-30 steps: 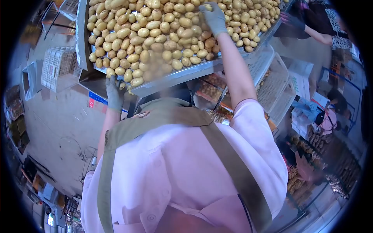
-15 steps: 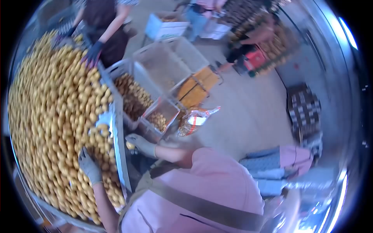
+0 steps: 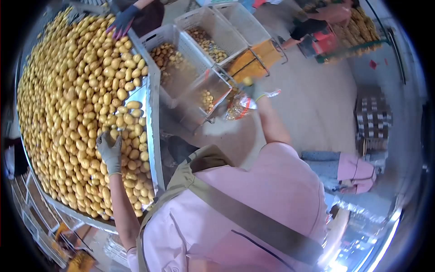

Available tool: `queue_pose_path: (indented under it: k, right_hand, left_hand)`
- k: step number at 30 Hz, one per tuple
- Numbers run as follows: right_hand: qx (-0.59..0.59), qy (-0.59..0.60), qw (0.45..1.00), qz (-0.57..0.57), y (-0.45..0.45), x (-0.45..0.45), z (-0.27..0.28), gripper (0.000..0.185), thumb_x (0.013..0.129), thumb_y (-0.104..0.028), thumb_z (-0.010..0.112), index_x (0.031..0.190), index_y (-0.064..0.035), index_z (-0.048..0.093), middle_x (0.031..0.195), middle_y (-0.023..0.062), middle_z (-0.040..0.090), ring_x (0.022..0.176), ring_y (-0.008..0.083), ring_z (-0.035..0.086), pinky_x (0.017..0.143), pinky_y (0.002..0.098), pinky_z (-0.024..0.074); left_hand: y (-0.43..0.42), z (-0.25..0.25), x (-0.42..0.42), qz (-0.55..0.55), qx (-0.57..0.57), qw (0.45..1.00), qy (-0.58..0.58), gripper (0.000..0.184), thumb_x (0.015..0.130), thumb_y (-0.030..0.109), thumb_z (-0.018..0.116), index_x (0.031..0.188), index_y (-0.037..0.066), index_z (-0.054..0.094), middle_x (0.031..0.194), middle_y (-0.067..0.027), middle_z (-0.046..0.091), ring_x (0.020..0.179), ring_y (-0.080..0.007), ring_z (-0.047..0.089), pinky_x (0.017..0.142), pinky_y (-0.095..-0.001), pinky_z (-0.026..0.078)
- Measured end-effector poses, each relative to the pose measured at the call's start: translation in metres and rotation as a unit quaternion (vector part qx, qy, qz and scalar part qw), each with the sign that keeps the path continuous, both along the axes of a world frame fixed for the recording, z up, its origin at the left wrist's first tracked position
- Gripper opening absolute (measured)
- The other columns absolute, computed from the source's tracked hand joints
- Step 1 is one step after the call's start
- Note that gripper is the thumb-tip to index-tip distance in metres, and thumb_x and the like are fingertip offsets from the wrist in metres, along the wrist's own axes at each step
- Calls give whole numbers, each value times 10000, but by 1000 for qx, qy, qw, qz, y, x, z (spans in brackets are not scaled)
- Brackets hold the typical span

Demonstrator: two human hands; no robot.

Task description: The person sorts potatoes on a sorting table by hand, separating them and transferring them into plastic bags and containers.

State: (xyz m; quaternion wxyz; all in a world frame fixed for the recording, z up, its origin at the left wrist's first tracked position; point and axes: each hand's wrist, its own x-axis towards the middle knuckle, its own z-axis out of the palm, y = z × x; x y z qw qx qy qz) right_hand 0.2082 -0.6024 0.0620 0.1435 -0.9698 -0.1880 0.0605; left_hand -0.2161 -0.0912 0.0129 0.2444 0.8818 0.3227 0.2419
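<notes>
My left hand [image 3: 110, 153], in a grey glove, is at the heap of yellow potatoes [image 3: 72, 109] on a metal-edged sorting table. Its thumb and fingers close round a potato [image 3: 113, 134] near the table's bare metal patch. My right hand [image 3: 253, 89] reaches out over the floor side, beyond the small crate, and is smeared by motion. A potato [image 3: 248, 81] shows at its fingertips; whether it is gripped or loose I cannot tell. Just below that hand is a clear plastic bag [image 3: 240, 109] with red stripes.
Plastic crates [image 3: 181, 59] with some potatoes stand beside the table's metal rim [image 3: 155, 113]. A small crate [image 3: 207, 97] and an orange crate [image 3: 256, 61] are nearby. A co-worker's dark-gloved hand [image 3: 123, 21] rests at the heap's far end. Another person [image 3: 355, 172] in pink is at right.
My right hand has swung from beside the table rim, where it held a potato, out past the crates. My left hand has stayed at the heap, its fingers now round a potato. The view has shifted.
</notes>
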Motion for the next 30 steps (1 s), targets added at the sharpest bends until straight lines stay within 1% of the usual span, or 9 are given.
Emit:
queue_pose_path:
  k: [3,4,6,8,13,18,25,27,30]
  right_hand:
    - [-40,-76,996,-33,-18,98,36,347,904,-346,658,1128,-82,631,1153,126,681,982,242,659,747,440,548]
    - [1,-281,944,175,-61,188,-31,395,915,-388,607,1185,-101,636,1121,111,702,1003,216,652,887,410,504]
    - [391,-30,918,-50,-16,176,-23,409,932,-408,579,1181,-86,616,1106,111,693,962,247,652,834,412,521]
    - [604,186,730,-261,29,144,-6,404,945,-402,553,1177,-75,601,1070,104,697,941,259,656,814,401,524]
    - [609,218,735,-202,159,75,-1,305,969,-291,512,1135,-55,610,996,95,696,854,240,663,726,361,529]
    - [460,309,822,128,333,-105,-11,249,963,-56,519,1164,-10,660,1050,102,697,875,186,668,752,320,545]
    - [193,203,806,522,382,-249,-2,576,875,-195,703,1399,-48,515,1366,189,548,1266,311,525,1069,390,420]
    - [92,72,754,646,366,-297,-3,771,775,-337,789,1440,-111,470,1448,208,442,1343,406,415,1097,484,375]
    - [-38,-11,635,772,337,-365,-19,884,679,-533,805,1455,-289,460,1511,185,314,1346,508,314,1082,643,304]
  left_hand:
    - [-32,19,-17,84,-222,966,-102,524,820,165,808,1268,16,580,1241,-125,596,1136,-221,578,954,-327,489]
    - [-44,31,-20,107,-277,947,-125,533,834,159,798,1290,11,564,1253,-122,594,1137,-198,580,953,-320,491]
    - [-66,45,-27,90,-346,915,-187,525,871,160,764,1321,4,544,1249,-102,604,1144,-181,579,942,-311,499]
    - [-86,58,-34,107,-429,859,-258,521,888,146,742,1338,-11,531,1221,-103,618,1085,-196,621,907,-308,523]
    - [-94,20,-74,27,-731,543,-412,413,1040,297,456,1361,46,522,1276,-175,604,1108,-265,633,900,-383,552]
    - [-123,66,-86,45,-660,573,-484,481,1007,252,503,1372,-57,459,1301,-176,587,1133,-256,629,919,-333,550]
    - [-141,110,-110,24,-622,512,-593,484,1034,334,454,1408,27,467,1321,-182,580,1090,-275,644,852,-309,566]
    - [-165,108,-132,140,-445,825,-318,415,1037,311,455,1350,47,523,1254,-147,608,1042,-245,646,829,-298,556]
    - [-213,54,-181,335,-425,812,-218,358,1031,284,449,1266,45,576,1178,-109,615,1041,-200,626,857,-316,538]
